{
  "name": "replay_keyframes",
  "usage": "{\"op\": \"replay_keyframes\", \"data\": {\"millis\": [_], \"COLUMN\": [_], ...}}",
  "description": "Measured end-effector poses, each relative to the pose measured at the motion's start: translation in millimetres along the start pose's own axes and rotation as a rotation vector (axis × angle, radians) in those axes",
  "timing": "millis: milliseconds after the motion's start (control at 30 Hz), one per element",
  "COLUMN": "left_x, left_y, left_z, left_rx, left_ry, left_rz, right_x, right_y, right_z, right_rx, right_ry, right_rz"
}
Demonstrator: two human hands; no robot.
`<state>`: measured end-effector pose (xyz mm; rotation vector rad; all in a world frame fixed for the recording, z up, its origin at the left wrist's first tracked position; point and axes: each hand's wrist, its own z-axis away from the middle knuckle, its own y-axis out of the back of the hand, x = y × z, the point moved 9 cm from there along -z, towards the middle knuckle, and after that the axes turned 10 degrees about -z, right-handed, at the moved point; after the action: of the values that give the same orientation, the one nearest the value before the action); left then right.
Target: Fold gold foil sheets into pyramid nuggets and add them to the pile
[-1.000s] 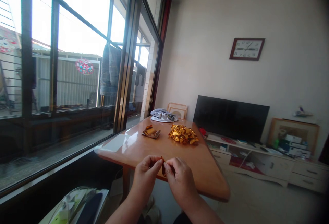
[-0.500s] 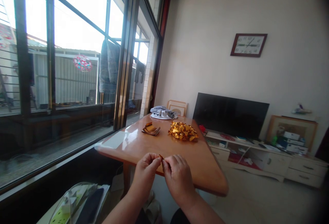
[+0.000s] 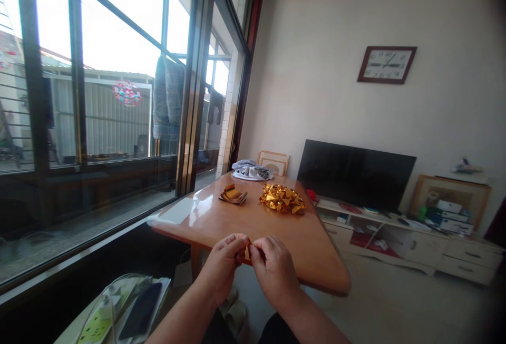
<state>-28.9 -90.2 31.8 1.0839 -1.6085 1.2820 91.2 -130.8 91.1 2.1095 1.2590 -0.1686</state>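
Note:
My left hand (image 3: 226,256) and my right hand (image 3: 274,264) meet at the near edge of the wooden table (image 3: 316,262). Both are closed, thumbs against fingers, pinching a small piece of gold foil paper (image 3: 248,247) between them. Most of the piece is hidden by the fingertips, so its shape is unclear. Beyond the hands, a heap of folded gold foil pieces (image 3: 281,199) glitters on the table. To its left lies a small stack of flat gold foil sheets (image 3: 232,195), with the top ones curling up.
Folded cloth (image 3: 252,170) sits at the table's far end. A low bench at lower left bears a power strip (image 3: 97,320) and a dark phone (image 3: 141,311). Tall windows (image 3: 118,123) line the left side. A television (image 3: 356,175) stands on a white cabinet (image 3: 427,246) beyond.
My left hand's fingers have curled further inward around the foil piece, and its wrist has turned slightly. The view has tilted down a little.

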Motion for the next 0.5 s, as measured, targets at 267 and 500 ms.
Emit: {"op": "replay_keyframes", "data": {"millis": [267, 500], "left_x": [6.5, 12.2], "left_y": [8.9, -6.3], "left_z": [1.5, 8.5], "left_rx": [0.058, -0.008], "left_ry": [-0.068, -0.072], "left_rz": [-0.127, -0.153], "right_x": [39.0, 49.9], "right_y": [-2.5, -17.8], "right_z": [3.5, 11.7], "right_rx": [-0.017, -0.045], "right_ry": [-0.41, -0.548], "right_rz": [-0.487, -0.797]}}
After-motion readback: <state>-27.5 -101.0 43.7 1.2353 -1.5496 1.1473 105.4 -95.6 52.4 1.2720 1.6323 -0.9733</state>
